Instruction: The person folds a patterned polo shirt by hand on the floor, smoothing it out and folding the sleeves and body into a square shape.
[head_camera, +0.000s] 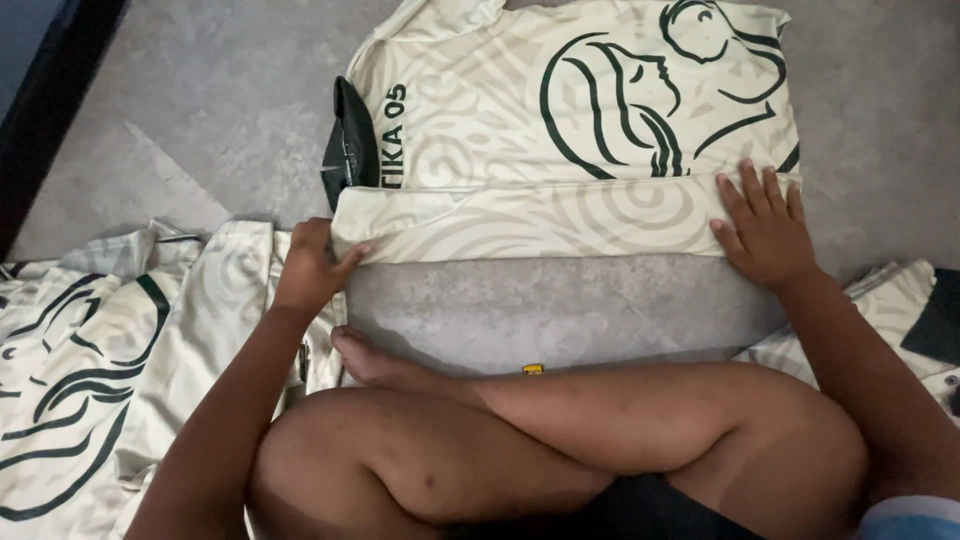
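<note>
A cream shirt (560, 120) with dark green line art lies flat on the grey floor in front of me. Its near side is folded over into a long band (530, 220). My left hand (310, 265) pinches the left corner of that band, fingers closed on the fabric. My right hand (765, 230) lies flat with fingers spread on the band's right end, pressing it down. My crossed bare legs (560, 440) fill the bottom of the view.
A dark collar piece (350, 145) sticks out at the shirt's left edge. More cream shirts with the same green pattern lie in a heap at the left (90, 370), and another lies at the right (900, 300). A dark wall edge (50, 100) runs along the upper left.
</note>
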